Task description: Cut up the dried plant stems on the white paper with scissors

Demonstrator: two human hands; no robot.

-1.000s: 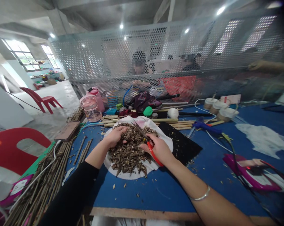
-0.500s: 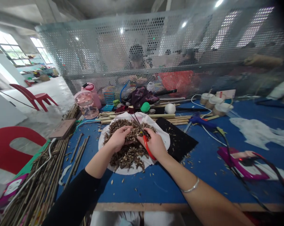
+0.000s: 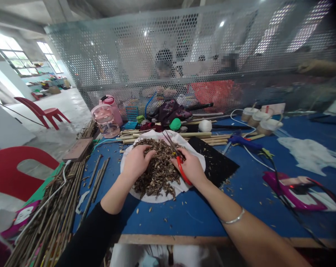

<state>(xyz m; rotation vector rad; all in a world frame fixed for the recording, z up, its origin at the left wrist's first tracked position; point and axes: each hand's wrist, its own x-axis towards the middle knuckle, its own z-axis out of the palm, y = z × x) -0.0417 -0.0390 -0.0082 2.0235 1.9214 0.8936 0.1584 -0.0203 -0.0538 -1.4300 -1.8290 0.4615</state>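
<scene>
A heap of brown dried flakes or chips is spread on a round white cloth in front of me. On the heap's left side lies my left hand, its thumb and fingers apart, with the fingertips partly sunk out of sight at the flakes. My right hand is wrapped round red-handled scissors at the heap's right edge. Their blades point up and away from me, over the far part of the cloth. Whether my right fingertips also touch flakes I cannot tell.
Behind the cloth lie bamboo sticks, a green ball and a white ball. A black sheet and a blue glue gun are to the right. Thin branches line the left. A perforated screen stands behind.
My left hand has changed from fingers curled into the flakes to a raised, more spread pose over the heap. The scissors stay in my right hand. The view has shifted slightly.
</scene>
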